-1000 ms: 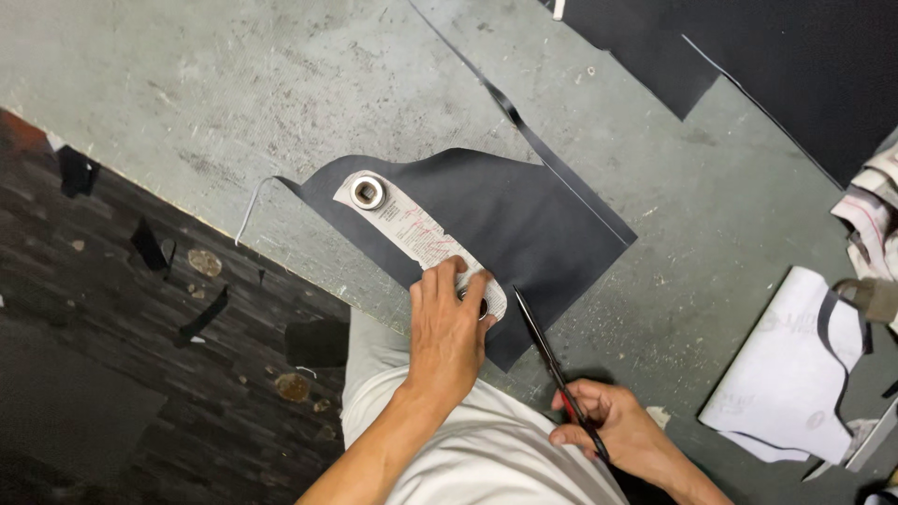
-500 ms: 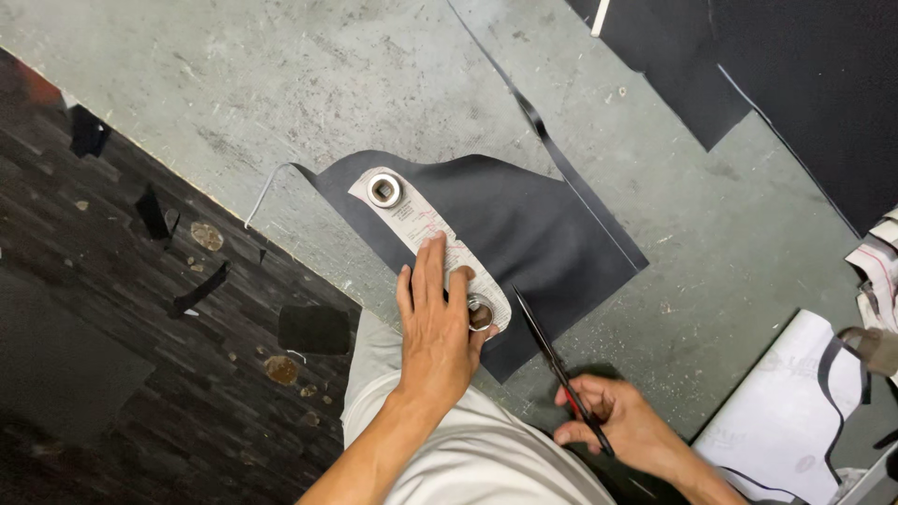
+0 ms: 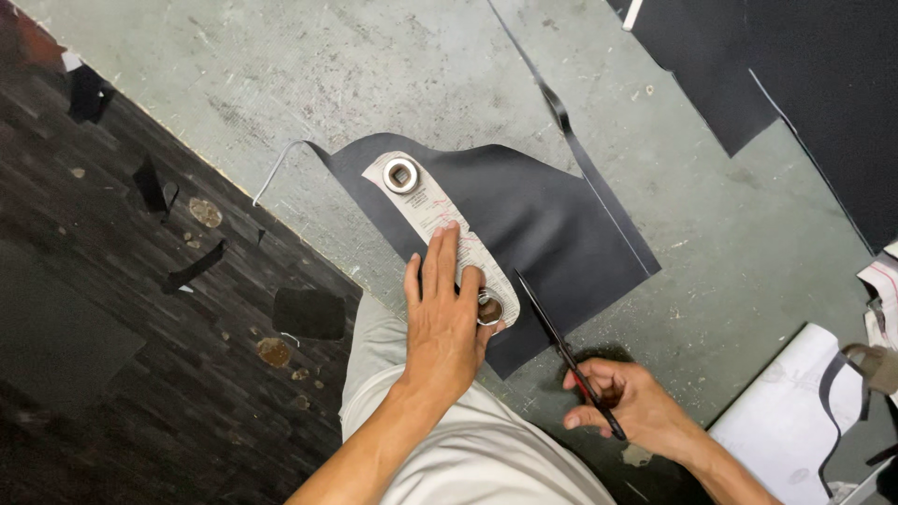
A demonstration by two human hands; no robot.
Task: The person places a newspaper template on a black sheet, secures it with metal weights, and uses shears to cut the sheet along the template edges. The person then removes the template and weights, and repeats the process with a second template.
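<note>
Left hand (image 3: 447,323) flat, pinning the paper pattern (image 3: 440,224) on the dark fabric (image 3: 543,234) on the table (image 3: 281,84); right hand (image 3: 631,402) grips scissors (image 3: 561,346), blades closed at the fabric's edge. Best keep that pattern firmly pressed.

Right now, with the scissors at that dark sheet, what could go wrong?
1. The left hand lies flat on the pale paper template, fingers close to the scissors; a slip could nick them.
2. The dark sheet overhangs the table edge, so it may sag or shift and the cut wander.
3. Two round metal weights pin the template; if the palm nudges one, the template may slide.
</note>
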